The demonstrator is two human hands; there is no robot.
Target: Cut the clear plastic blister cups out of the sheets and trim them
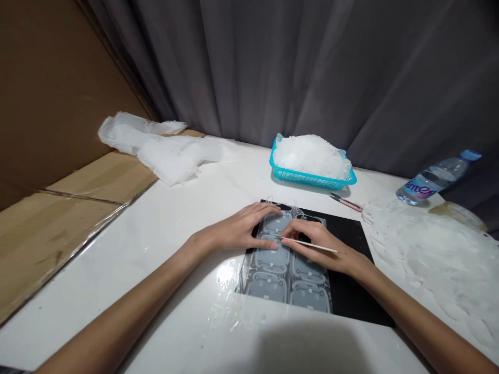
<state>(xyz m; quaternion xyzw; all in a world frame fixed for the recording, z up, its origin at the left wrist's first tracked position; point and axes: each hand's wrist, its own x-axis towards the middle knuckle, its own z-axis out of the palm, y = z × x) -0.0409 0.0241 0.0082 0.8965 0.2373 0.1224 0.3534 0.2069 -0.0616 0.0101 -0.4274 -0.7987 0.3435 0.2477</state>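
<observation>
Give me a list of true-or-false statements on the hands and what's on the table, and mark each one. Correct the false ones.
1. The right hand holds a thin white stick. True.
2. The black mat lies partly under the plastic sheet. True.
3. The left hand is inside the blue basket. False: the left hand is at the plastic sheet, fingers spread.
4. The blue basket holds a heap of white pieces. True.
5. The bottle is left of the blue basket. False: in the picture, it is to the right.
</observation>
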